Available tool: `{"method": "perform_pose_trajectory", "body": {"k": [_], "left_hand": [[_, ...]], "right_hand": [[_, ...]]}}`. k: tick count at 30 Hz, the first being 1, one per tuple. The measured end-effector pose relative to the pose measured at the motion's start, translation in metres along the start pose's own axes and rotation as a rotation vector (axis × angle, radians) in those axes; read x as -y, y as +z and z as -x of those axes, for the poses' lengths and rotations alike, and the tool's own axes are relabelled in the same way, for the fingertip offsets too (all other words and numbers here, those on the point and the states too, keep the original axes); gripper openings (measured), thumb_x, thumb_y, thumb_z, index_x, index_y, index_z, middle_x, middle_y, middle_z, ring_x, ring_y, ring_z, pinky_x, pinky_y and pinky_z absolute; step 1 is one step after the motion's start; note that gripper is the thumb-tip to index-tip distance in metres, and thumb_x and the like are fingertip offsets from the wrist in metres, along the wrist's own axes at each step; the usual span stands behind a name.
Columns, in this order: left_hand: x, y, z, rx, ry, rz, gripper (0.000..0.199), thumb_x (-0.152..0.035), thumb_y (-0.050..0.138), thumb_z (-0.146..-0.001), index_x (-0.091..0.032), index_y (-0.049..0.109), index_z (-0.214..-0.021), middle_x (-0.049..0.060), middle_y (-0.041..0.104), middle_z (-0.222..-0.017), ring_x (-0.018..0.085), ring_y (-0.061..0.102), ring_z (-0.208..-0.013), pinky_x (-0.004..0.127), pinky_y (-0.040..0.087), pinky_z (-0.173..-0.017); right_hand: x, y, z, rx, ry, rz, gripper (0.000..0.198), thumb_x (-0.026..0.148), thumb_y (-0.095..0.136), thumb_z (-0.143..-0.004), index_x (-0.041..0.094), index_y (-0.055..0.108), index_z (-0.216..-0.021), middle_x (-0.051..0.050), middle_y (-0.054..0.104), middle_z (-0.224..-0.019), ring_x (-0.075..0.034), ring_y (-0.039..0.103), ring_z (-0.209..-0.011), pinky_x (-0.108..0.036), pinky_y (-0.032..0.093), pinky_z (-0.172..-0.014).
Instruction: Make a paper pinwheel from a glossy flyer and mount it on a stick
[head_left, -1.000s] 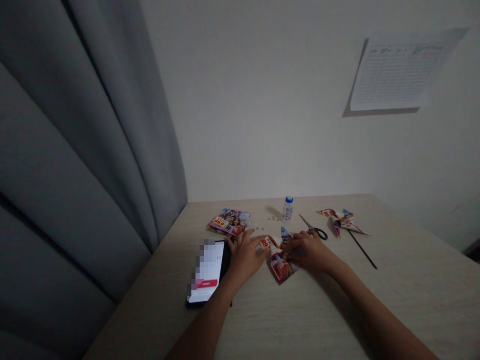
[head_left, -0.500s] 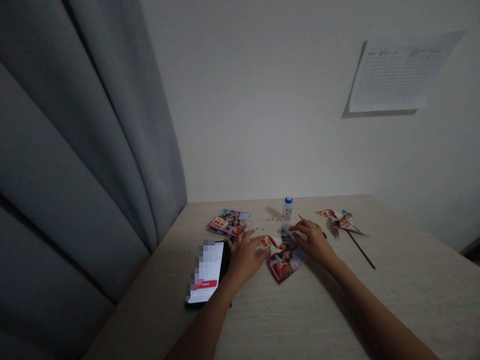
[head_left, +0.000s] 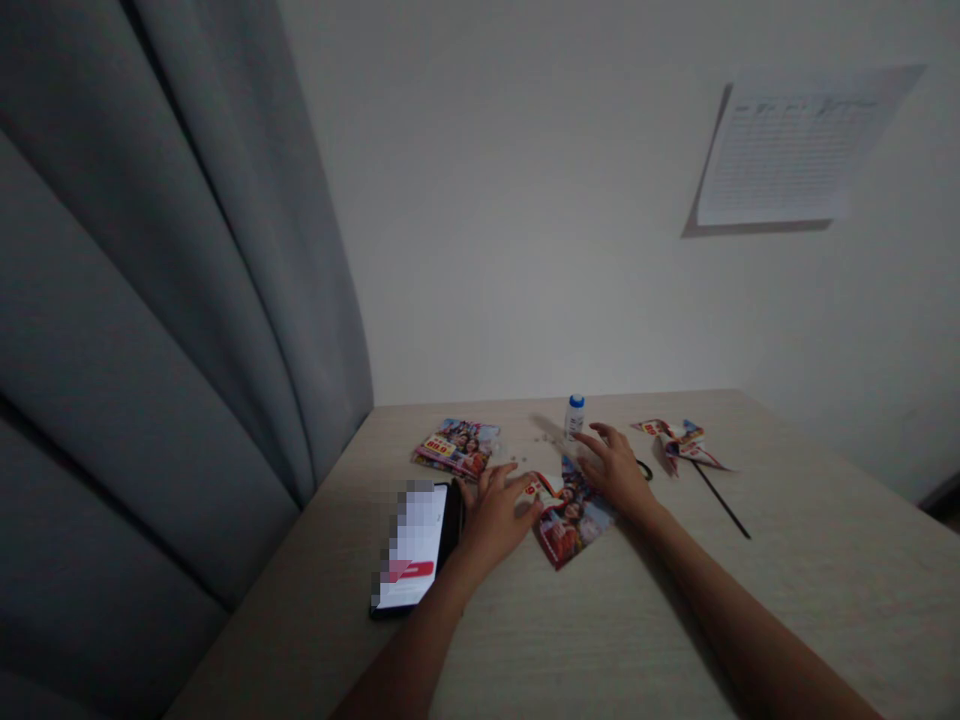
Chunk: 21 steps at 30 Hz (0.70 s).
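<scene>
My left hand [head_left: 499, 510] rests with its fingers spread at the left side of a cut, colourful printed paper [head_left: 574, 525]. Its thumb and forefinger touch the curled corner and stay apart. My right hand [head_left: 616, 470] is open over the paper's upper right side, its fingers stretched toward a small clear bottle [head_left: 574, 420] with a blue cap, which stands upright. Whether those fingertips touch the bottle I cannot tell. Behind this hand shows a dark loop [head_left: 644, 469], perhaps a scissors handle; the remainder is hidden.
A phone [head_left: 412, 560] with a lit screen lies left of my left hand. Beyond it is a stack of printed papers [head_left: 457, 447], with several tiny bits [head_left: 546, 438] nearby. A paper pinwheel [head_left: 681, 445] on a dark stick [head_left: 721, 500] lies at right. A grey curtain [head_left: 187, 300] hangs left.
My right hand has lifted its fingers off the paper and reached forward toward the bottle, opening as it goes. My left hand and the paper have hardly moved.
</scene>
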<state>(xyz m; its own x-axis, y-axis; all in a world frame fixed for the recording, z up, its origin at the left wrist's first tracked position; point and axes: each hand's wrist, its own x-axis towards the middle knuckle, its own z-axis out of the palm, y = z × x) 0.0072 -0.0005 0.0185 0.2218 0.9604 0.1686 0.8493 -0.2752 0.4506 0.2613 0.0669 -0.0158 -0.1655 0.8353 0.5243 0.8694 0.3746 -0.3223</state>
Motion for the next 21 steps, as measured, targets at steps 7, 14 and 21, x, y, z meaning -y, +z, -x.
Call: {"method": "perform_pose_trajectory", "body": {"k": [7,14,21], "left_hand": [[-0.002,0.000,0.000,0.019,-0.001,-0.020,0.042,-0.048,0.063,-0.092,-0.041,0.065,-0.134,0.005,0.052,-0.151,0.034,0.036,-0.144,0.072,0.001,-0.119],[-0.001,0.002,0.000,0.006,0.002,-0.007,0.041,-0.048,0.064,-0.091,-0.043,0.065,-0.132,0.004,0.054,-0.149,0.033,0.037,-0.143,0.072,0.000,-0.120],[0.001,0.003,0.000,-0.009,0.002,0.011,0.041,-0.048,0.064,-0.092,-0.041,0.066,-0.132,0.005,0.055,-0.149,0.035,0.038,-0.143,0.077,-0.003,-0.116]], "right_hand": [[0.004,0.008,0.000,0.096,-0.030,0.049,0.056,0.037,0.058,-0.093,0.034,0.050,-0.149,-0.010,0.039,-0.160,-0.036,0.037,-0.141,-0.057,0.040,-0.111],[0.000,0.010,-0.001,0.099,-0.045,0.003,0.055,0.039,0.058,-0.093,0.027,0.053,-0.147,-0.013,0.046,-0.154,-0.033,0.037,-0.141,-0.053,0.038,-0.115],[0.000,0.002,-0.003,0.019,0.022,-0.083,0.034,0.038,0.053,-0.096,0.025,0.072,-0.121,-0.013,0.058,-0.128,-0.031,0.049,-0.126,-0.052,0.042,-0.110]]}}
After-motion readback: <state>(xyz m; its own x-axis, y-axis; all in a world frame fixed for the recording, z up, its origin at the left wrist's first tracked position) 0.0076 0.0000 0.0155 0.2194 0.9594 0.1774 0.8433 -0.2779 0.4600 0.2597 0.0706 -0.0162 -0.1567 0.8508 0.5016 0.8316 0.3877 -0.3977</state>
